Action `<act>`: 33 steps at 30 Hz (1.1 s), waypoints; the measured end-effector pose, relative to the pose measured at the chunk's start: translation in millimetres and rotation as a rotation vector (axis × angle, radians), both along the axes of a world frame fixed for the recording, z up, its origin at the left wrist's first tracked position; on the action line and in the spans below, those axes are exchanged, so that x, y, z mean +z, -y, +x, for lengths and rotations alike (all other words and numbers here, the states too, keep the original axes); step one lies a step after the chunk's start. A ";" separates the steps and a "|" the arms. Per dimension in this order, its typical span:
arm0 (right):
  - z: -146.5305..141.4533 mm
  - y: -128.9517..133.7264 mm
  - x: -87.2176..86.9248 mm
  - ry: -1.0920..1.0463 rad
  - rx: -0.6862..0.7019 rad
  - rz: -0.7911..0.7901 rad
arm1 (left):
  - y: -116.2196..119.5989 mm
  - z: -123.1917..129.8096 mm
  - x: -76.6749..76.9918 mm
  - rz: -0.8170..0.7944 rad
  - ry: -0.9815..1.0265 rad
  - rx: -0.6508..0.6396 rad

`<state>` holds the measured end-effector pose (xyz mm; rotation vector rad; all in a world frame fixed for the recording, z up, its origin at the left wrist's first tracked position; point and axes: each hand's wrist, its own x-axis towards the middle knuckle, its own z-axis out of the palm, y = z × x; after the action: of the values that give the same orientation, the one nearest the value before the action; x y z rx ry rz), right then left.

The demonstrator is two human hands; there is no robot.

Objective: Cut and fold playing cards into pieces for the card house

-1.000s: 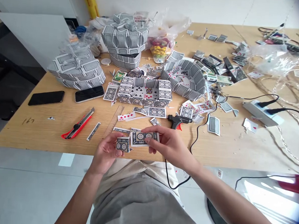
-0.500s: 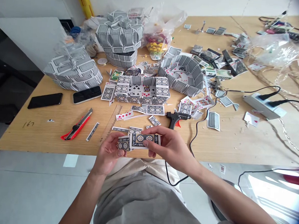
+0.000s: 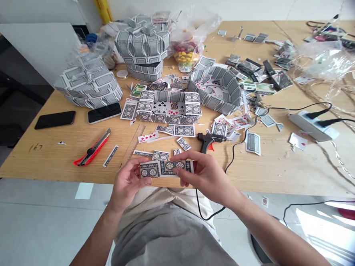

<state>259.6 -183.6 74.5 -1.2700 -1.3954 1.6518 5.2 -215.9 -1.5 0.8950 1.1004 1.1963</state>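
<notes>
My left hand pinches a short folded card piece with a dark blue pattern. Between the thumb and fingers of my right hand is a longer patterned card strip, whose left end meets or overlaps the short piece. Both are held just above the table's front edge. Behind them lie a small patterned card piece and a narrow strip. Farther back stands a rectangular box made of cards. A black glue gun rests beyond my right hand.
A red utility knife and two phones lie to the left. Large card baskets stand at the back left, an open card bowl behind. A power strip with cables is at the right.
The long strip has shifted slightly right with my right hand, so more of the short piece in my left hand shows.
</notes>
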 end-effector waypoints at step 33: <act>0.3 -5.6 -15.4 -0.056 0.134 -0.098 | 5.3 -10.3 21.9 0.414 -0.551 -0.262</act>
<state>259.9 -178.0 59.1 -1.1963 -1.4070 1.8524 -5.0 -221.2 20.4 1.7079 1.1293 0.9938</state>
